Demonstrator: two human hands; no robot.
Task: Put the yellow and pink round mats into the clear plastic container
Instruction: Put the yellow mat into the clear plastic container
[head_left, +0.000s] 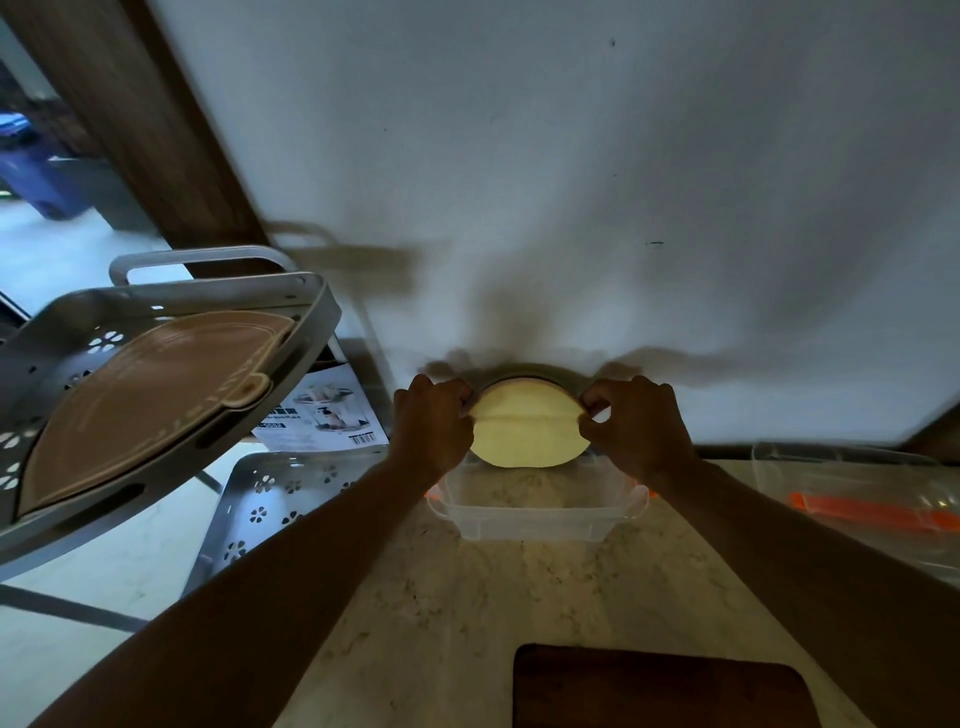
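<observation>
A yellow round mat (527, 434) is held upright above the far side of the clear plastic container (537, 517), which stands on the marble counter. A thin pink edge of a second mat (511, 381) shows along its top, right behind it. My left hand (434, 423) grips the mats' left edge and my right hand (636, 423) grips the right edge. The mats' lower rim dips just inside the container's far wall. The container's bottom looks bare.
A grey perforated rack (156, 395) with a tan board in it stands tilted at the left. A printed leaflet (322, 410) lies behind it. A clear lid with an orange strip (862, 506) sits at the right. A dark wooden board (660, 688) lies at the counter's near edge.
</observation>
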